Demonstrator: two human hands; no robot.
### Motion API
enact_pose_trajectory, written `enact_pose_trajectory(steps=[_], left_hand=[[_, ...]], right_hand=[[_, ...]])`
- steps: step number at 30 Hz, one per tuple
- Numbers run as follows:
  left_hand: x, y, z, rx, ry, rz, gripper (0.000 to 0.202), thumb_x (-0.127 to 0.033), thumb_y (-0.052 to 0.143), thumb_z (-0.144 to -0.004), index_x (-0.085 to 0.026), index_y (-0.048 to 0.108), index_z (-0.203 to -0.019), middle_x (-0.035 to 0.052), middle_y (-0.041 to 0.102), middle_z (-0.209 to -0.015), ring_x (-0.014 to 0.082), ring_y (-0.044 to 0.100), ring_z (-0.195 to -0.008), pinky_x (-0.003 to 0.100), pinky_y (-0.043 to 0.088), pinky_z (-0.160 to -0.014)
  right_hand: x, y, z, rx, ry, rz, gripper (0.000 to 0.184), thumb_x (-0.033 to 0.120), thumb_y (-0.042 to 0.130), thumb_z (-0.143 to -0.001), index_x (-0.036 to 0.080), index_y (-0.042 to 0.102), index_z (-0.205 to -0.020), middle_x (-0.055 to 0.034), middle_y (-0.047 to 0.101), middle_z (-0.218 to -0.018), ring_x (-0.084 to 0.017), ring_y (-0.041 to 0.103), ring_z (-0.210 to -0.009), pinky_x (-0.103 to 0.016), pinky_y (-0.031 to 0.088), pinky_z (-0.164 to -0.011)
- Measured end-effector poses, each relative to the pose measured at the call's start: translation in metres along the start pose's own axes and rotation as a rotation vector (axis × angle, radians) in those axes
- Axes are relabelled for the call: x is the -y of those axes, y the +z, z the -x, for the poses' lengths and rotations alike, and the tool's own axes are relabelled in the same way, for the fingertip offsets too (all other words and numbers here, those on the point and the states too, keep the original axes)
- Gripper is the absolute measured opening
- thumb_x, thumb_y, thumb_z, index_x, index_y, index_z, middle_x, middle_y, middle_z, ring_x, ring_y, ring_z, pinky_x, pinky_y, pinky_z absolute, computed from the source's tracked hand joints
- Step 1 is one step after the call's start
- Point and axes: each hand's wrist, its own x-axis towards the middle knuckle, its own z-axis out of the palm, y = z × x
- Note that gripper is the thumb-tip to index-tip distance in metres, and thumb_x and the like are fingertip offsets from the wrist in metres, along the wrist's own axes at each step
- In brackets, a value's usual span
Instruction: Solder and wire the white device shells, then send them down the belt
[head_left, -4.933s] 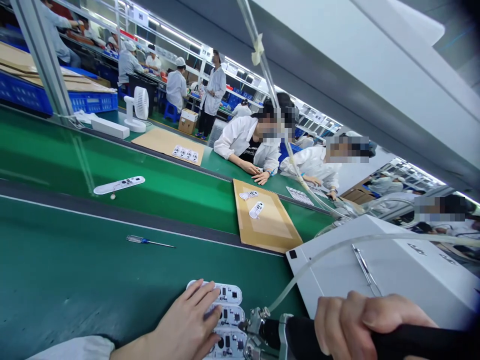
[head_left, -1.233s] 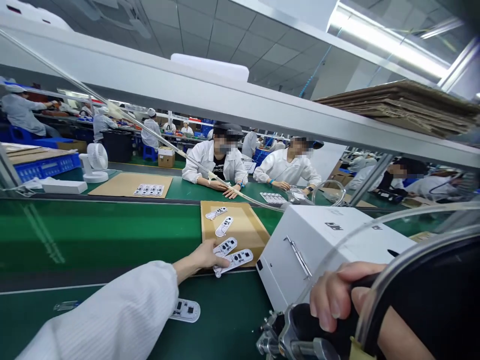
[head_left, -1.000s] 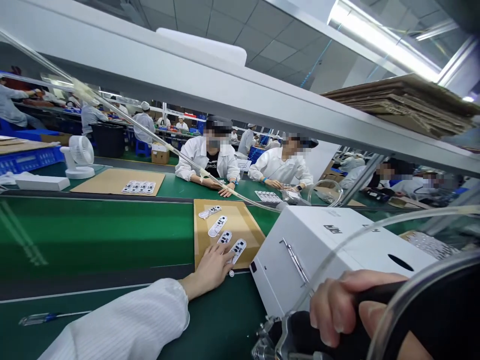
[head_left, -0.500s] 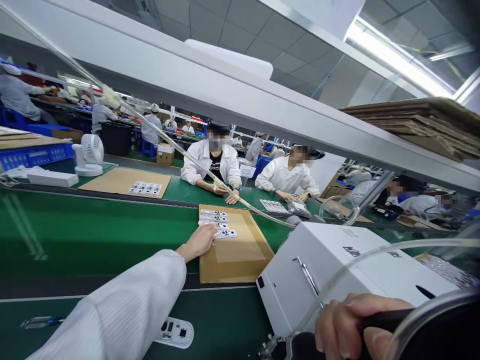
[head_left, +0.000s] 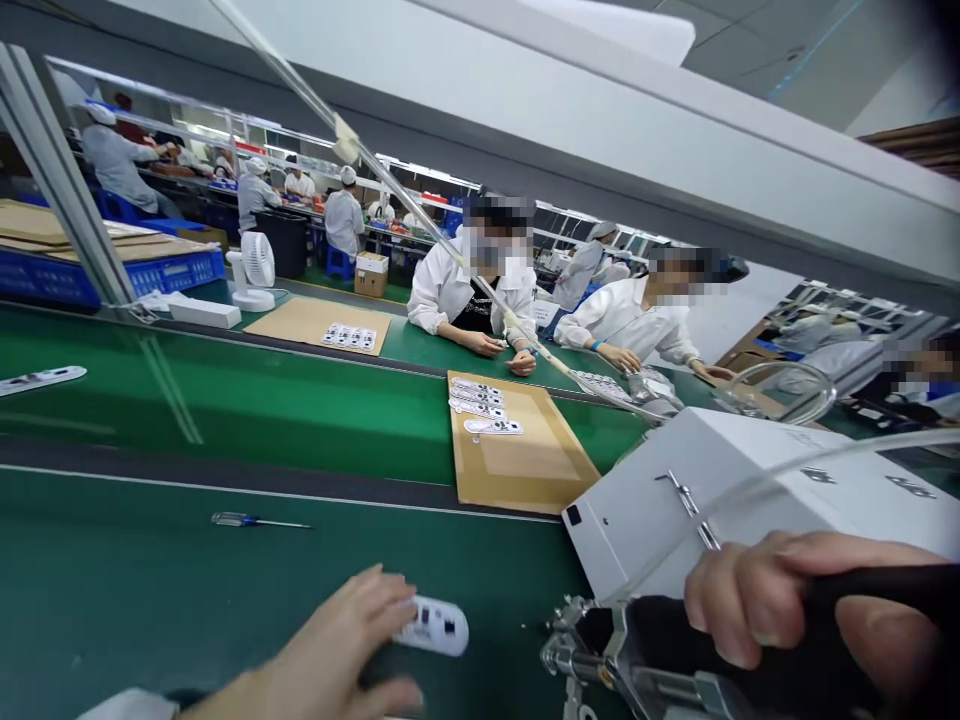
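My left hand is over the near green table, fingers stretched out and thumb apart. Its fingertips cover the left end of a long white panel with black cut-outs; whether they touch it I cannot tell. On the right, my right hand is wrapped round a black powered screwdriver with a metal nose and a clear tube. Several similar white panels lie in a row on a cardboard sheet on the conveyor belt.
A white box-shaped machine stands at right, behind the powered screwdriver. A blue-handled screwdriver lies left. Another panel is on the belt at far left. Two co-workers sit opposite. A slanted clear tube crosses the view.
My left hand has left the panels on the cardboard sheet and come back to the panel on the near table. My right hand still grips the powered screwdriver. The view has shifted.
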Motion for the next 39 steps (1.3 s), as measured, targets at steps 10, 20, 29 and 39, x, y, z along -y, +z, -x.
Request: enact_pose_trajectory(steps=[10, 20, 29, 39], left_hand=[[-0.006, 0.002, 0.019, 0.058, 0.002, -0.003, 0.065, -0.038, 0.082, -0.085, -0.023, 0.056, -0.143, 0.0085, 0.058, -0.147, 0.0344, 0.061, -0.128, 0.048, 0.052, -0.108], [-0.009, -0.002, 0.021, 0.018, 0.042, 0.04, 0.039, -0.028, 0.076, -0.091, -0.023, 0.064, -0.128, 0.0034, 0.069, -0.132, 0.0261, 0.067, -0.119, 0.044, 0.049, -0.112], [-0.002, 0.015, 0.022, -0.043, 0.031, 0.092, 0.038, -0.04, 0.076, -0.09, -0.022, 0.064, -0.122, 0.0024, 0.072, -0.126, 0.0245, 0.067, -0.118, 0.043, 0.047, -0.114], [-0.006, 0.013, 0.019, 0.025, -0.011, 0.063, 0.031, -0.039, 0.077, -0.089, -0.018, 0.067, -0.109, 0.0072, 0.071, -0.125, 0.027, 0.066, -0.117, 0.044, 0.049, -0.111]], right_hand=[[-0.01, 0.051, 0.016, 0.116, 0.106, -0.103, 0.017, 0.044, 0.072, -0.089, 0.029, 0.068, -0.095, 0.0036, 0.056, -0.059, -0.016, 0.051, -0.046, -0.031, 0.044, -0.046], [-0.026, 0.07, 0.023, 0.168, 0.038, -0.124, 0.015, 0.041, 0.061, -0.094, 0.027, 0.066, -0.099, 0.0049, 0.049, -0.058, -0.013, 0.043, -0.043, -0.03, 0.036, -0.043], [-0.032, 0.068, 0.016, 0.219, -0.056, -0.098, 0.018, 0.039, 0.058, -0.093, 0.025, 0.069, -0.095, 0.0026, 0.05, -0.055, -0.014, 0.043, -0.037, -0.03, 0.039, -0.034], [-0.03, 0.077, 0.017, 0.234, 0.02, -0.134, 0.013, 0.038, 0.063, -0.094, 0.026, 0.068, -0.095, 0.0047, 0.05, -0.056, -0.013, 0.043, -0.04, -0.029, 0.038, -0.038]])
